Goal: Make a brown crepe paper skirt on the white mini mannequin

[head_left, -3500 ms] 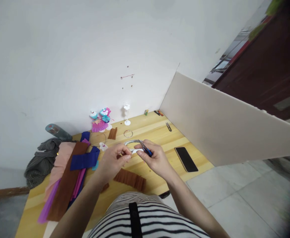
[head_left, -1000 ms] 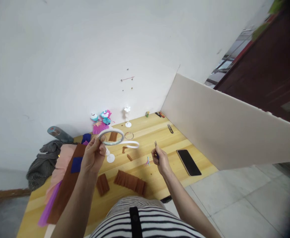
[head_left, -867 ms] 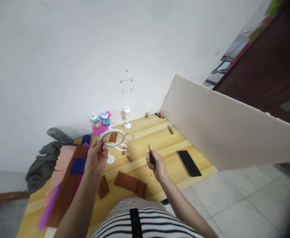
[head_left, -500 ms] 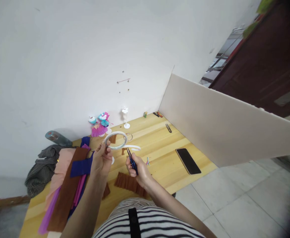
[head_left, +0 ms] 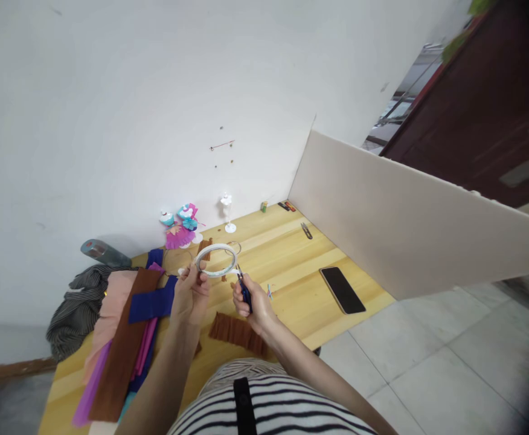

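My left hand (head_left: 193,291) is closed on the near-left rim of a roll of white tape (head_left: 216,245), held up above the table. In my right hand (head_left: 256,304) is a pair of blue-handled scissors (head_left: 245,294), gripped by the handles with the blades pointing up. The blade tips meet a short white tape end at the roll's lower right; whether the blades are closed on it I cannot tell. Below the hands lies a gathered piece of brown crepe paper (head_left: 237,333) on the wooden table (head_left: 291,314).
At left are stacked coloured crepe paper strips (head_left: 115,356), a striped cloth (head_left: 76,308) and a grey bottle (head_left: 105,252). Small dressed figures (head_left: 180,226) and a white mini mannequin (head_left: 227,211) stand by the wall. A phone (head_left: 342,290) and thread snips (head_left: 307,231) lie right, beside a white partition (head_left: 404,223).
The scissors have come up to the roll's right side. The long loose tape strip that hung out to the right now shows only as a short end at the blades.
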Motion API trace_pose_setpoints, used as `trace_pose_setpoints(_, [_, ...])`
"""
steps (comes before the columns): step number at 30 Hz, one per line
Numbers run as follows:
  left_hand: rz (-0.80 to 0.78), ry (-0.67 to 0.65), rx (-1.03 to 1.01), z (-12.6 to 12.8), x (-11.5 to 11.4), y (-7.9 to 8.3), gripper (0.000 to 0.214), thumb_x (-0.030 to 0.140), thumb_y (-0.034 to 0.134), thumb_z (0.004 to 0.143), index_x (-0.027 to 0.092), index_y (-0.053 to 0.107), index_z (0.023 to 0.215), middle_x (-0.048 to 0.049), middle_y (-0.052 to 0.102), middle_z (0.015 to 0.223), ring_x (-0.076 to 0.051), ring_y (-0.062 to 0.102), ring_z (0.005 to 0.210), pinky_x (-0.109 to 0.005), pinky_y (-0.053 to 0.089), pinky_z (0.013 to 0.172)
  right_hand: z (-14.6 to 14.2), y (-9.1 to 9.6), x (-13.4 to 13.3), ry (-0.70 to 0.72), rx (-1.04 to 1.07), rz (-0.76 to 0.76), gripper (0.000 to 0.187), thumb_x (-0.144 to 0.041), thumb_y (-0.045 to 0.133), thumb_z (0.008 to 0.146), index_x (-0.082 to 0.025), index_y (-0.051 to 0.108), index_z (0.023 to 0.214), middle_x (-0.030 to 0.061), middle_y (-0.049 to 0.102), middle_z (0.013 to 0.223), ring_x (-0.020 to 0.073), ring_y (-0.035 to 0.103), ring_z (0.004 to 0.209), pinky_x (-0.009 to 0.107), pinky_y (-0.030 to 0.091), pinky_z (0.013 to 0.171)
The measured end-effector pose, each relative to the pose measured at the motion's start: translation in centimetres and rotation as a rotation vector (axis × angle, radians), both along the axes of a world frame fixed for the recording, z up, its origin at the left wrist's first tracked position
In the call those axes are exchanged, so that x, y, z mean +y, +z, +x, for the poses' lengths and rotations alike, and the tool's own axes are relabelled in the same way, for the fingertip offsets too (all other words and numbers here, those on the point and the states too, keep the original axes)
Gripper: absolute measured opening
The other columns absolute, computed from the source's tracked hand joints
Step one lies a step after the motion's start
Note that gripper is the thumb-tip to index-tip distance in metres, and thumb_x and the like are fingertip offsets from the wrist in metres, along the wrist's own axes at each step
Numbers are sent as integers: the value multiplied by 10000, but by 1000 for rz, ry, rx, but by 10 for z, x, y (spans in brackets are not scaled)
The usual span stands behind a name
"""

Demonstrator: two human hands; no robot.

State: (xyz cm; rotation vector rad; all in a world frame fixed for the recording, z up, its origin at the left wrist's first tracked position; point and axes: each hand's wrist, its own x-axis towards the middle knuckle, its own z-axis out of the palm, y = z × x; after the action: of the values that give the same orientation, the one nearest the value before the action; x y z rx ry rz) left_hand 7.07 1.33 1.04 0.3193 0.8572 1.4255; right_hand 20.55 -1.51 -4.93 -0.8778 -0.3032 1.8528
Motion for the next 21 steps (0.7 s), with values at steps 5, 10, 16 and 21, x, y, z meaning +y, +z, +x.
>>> trace_pose_setpoints(5, [4,1,-4,10,0,-14,108,121,701,732,127,596,706,2,671,721,-11,559,489,-85,425,439,1,-12,0,-42,41,-61,444,-554,602,735,-190,380,612,-107,302,469,13,145,334,172,47,361])
trace_pose_setpoints(10, [-30,-13,19,28,5,-34,130,112,706,716,129,577,728,18,641,654,-22,551,470,-105,416,450,17,-44,7,-117,12,-149,438,-529,543,799,-205,319,606,-120,238,450,24,114,332,164,52,353])
trace_pose_setpoints(16, [-64,-30,44,36,18,-61,185,143,732,691,146,555,746,15,639,653,-46,572,502,-136,405,483,47,-77,10,-96,52,-299,405,-432,383,927,-198,334,600,-105,270,425,30,136,309,167,60,341])
trace_pose_setpoints(21, [-84,-16,63,45,30,-82,161,162,708,707,156,548,728,24,610,642,-52,552,515,-159,385,497,49,-78,7,-39,139,-347,454,-408,261,978,-173,423,624,-76,344,437,30,188,294,168,76,340])
